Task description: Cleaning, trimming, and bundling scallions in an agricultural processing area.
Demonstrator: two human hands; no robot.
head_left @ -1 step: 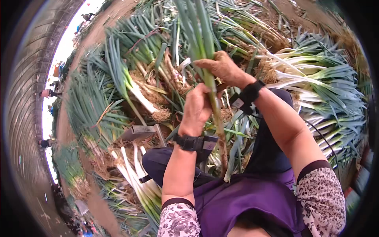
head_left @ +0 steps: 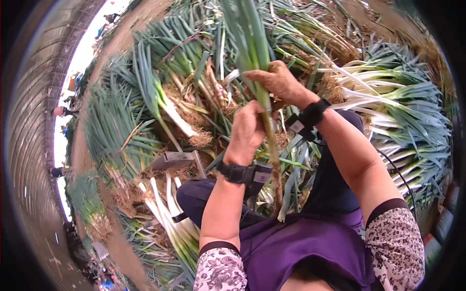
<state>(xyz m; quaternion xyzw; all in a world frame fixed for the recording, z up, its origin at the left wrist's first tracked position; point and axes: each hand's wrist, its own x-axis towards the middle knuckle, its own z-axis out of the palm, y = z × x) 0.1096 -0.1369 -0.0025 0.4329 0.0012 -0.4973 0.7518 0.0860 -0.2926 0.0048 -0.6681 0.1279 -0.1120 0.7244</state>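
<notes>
- Leek, gripped in both hands, runs lengthwise through the middle, leaves toward 12 o'clock, root end toward 5, near a purple apron.
- Right forearm slants inward from 4 o'clock; left forearm rises almost upright from 6 o'clock.
- Right hand, toward 1 o'clock, is the higher: its thumb lies across the base of the leaves, fingers curled around and partly hidden.
- Left hand, just below it, closes bent fingers on the stem from its 9 o'clock side; fingertip contact is partly hidden.
- Between and below the hands the stem narrows, pale green turning brown and earthy.
- Heaped leeks at 3 o'clock show smooth white shanks and flat blue-green leaves; a darker pile lies toward 9.
- Bent grey piece, metallic-looking and hard-edged, sits between 8 and 9 o'clock.
- Black wristbands carry small boxy units.
- Tangled, thread-like roots tip a white shank near 9 o'clock.
</notes>
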